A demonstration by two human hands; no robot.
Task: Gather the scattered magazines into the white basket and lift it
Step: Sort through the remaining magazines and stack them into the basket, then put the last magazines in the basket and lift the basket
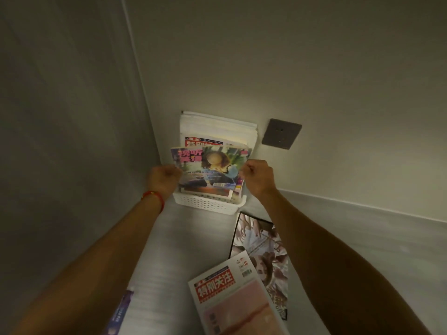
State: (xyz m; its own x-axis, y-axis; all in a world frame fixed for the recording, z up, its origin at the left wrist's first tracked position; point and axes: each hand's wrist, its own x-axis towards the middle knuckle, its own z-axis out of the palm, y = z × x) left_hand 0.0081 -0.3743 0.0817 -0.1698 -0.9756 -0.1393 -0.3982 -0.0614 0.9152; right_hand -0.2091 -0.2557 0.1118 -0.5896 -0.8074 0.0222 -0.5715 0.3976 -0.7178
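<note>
Both hands grip one colourful magazine point(209, 166): the left hand point(165, 178) and the right hand point(257, 176) each have their fingers clamped on a side edge, with its lower edge inside the white basket point(208, 204) in the floor corner. Three more magazines lie on the floor nearer the person: a red-titled magazine point(232, 296), a dark magazine point(263, 247) partly beneath it, and a purple magazine point(121, 313) at the left. Risk: the upright stack leans on the wall, so a forced insertion may tip the light basket or bend a cover.

Dim, warm light — soft, wide-angle warp
</note>
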